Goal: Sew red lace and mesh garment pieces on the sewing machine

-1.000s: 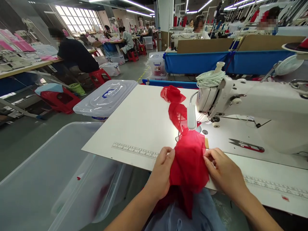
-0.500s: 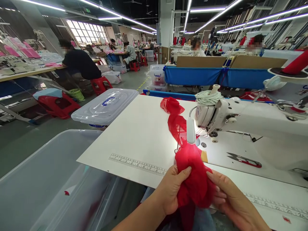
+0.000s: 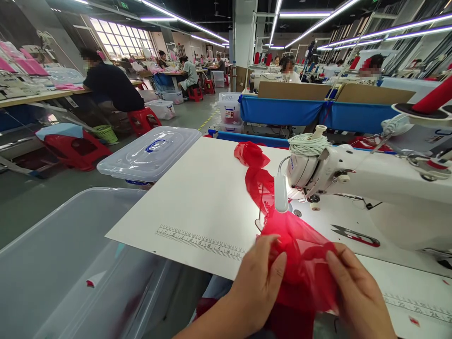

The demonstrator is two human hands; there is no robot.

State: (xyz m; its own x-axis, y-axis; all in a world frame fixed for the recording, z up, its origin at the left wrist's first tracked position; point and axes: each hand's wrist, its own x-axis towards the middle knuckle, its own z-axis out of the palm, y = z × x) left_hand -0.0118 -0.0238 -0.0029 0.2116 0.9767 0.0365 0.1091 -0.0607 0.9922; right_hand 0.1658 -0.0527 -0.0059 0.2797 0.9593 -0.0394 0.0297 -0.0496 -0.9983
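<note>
Sheer red fabric [image 3: 303, 259] is spread between my two hands at the front edge of the white sewing table [image 3: 197, 188]. My left hand [image 3: 259, 278] grips its left side, thumb and fingers closed on the cloth. On the right, my right hand [image 3: 356, 282] pinches the other side and holds it taut. The fabric runs back under the lamp beside the needle area of the sewing machine [image 3: 353, 165], and more red pieces [image 3: 251, 154] lie behind it. Part of the cloth hangs below the table edge.
Thread snips [image 3: 356, 235] lie on the machine bed to the right. A ruler scale [image 3: 199, 242] is printed along the table's front. An open plastic bin [image 3: 70, 254] stands at the left, with a lidded box [image 3: 151, 150] behind it. Other people sit at machines farther back.
My hands have moved apart, the right one going rightward. The bunched red fabric is now stretched out between them. The camera view has shifted slightly.
</note>
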